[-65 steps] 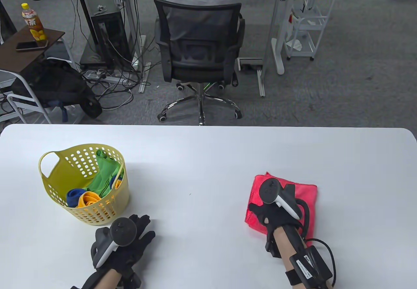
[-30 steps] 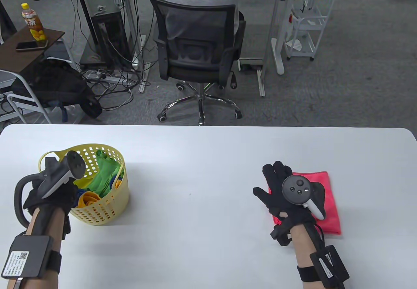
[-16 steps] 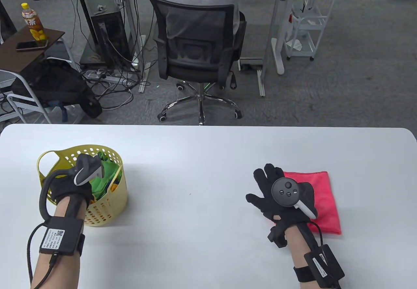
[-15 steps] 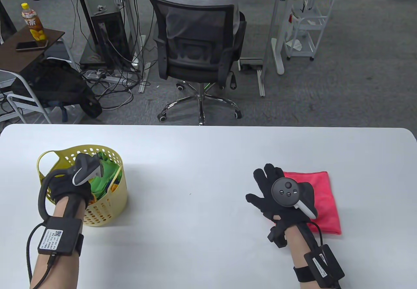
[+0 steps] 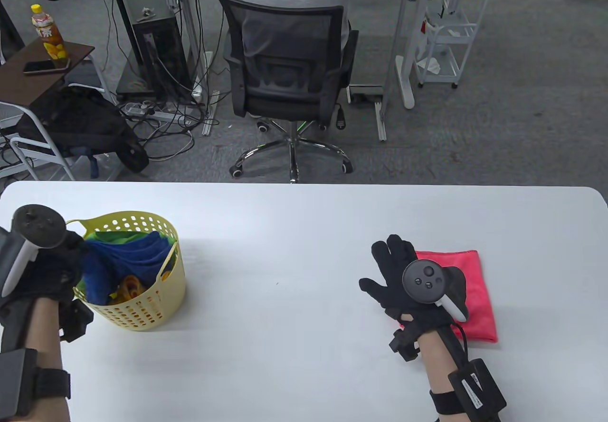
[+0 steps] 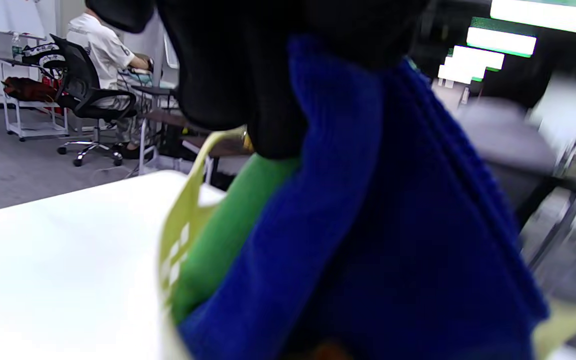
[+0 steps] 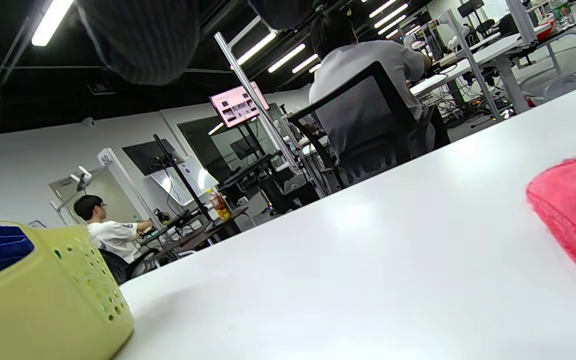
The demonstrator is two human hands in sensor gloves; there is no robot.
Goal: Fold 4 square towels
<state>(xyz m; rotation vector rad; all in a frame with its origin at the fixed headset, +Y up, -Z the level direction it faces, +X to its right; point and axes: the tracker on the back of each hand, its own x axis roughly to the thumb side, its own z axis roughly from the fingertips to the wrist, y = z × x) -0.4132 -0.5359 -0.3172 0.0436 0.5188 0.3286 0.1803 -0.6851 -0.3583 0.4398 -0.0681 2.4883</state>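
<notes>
Blue towel (image 5: pixel 124 260), gripped by the left hand (image 5: pixel 45 270) at the frame's left edge, is seen half-drawn from the yellow basket (image 5: pixel 142 305), trailing rightward from the grip. A folded pink towel (image 5: pixel 468 293) is partly covered at lower right by the right hand (image 5: pixel 408 284), fingers spread, grasping nothing.

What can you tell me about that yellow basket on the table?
The yellow basket is a round tub of soft-looking plastic, its wall full of small holes, with a loop handle at the rim. It stands upright on the white table, holding a blue towel, a green one and something orange. The left hand grips the blue towel at its rim.
</notes>
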